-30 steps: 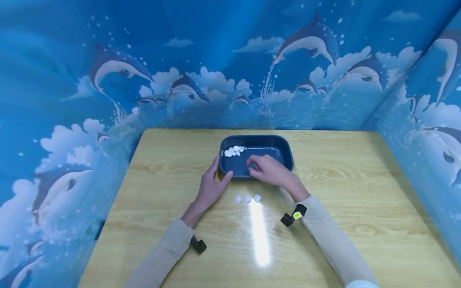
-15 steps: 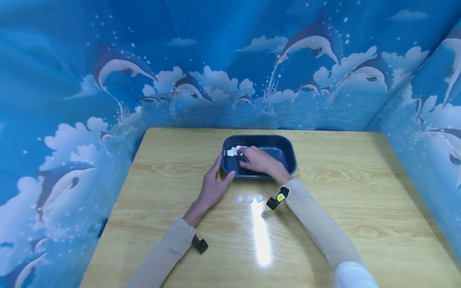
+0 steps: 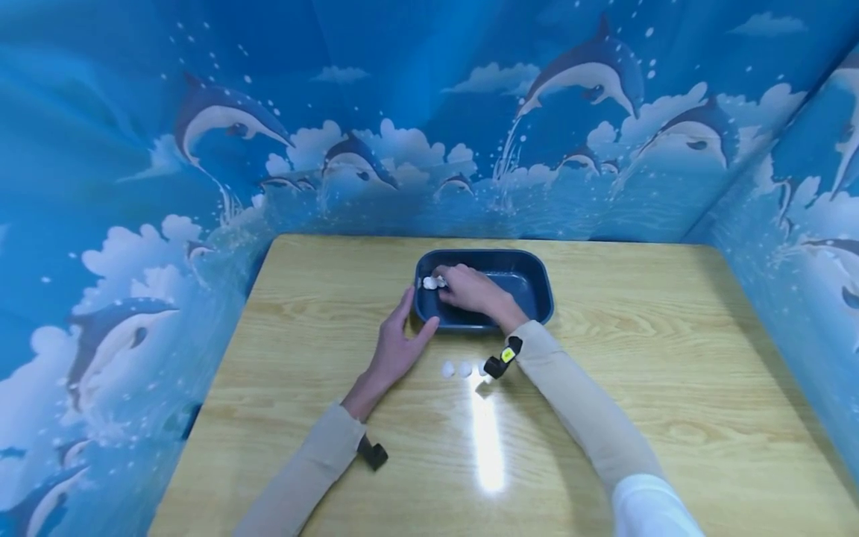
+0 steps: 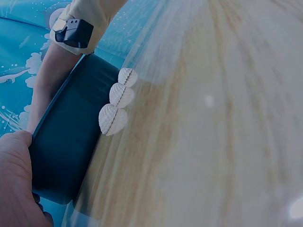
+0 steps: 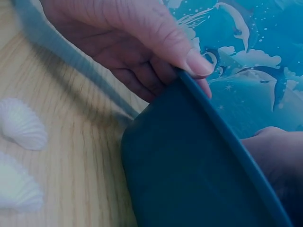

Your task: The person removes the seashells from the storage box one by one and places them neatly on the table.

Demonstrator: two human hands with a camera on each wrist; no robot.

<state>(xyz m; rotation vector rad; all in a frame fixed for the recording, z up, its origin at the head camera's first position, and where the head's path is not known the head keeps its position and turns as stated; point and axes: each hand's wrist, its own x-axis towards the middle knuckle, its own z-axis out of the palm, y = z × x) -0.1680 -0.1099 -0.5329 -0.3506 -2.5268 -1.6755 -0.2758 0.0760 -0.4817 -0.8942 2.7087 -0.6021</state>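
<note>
A dark blue tray [image 3: 530,261] lies near the back of the table. My left hand [image 3: 392,347] holds its left front corner, the thumb on the rim [image 5: 189,61] and the fingers round the outer wall. My right hand [image 3: 473,289] reaches into the tray, its fingers down at a small pile of white seashells [image 3: 430,283] by the left end. Its fingertips are partly covered, so a grip on a shell cannot be made out. In front of the tray, three ribbed white shells [image 4: 113,119] stand in a row on the wood.
The light wooden table [image 3: 302,321] carries a bright light reflection [image 3: 488,447] near its front. Blue curtains [image 3: 416,104] printed with dolphins hang behind and at both sides. The right wrist's camera [image 3: 495,365] hangs close above the rightmost shell of the row.
My right hand has moved left inside the tray, from its middle to the shell pile, and covers part of it. My left hand has stayed at the tray's corner.
</note>
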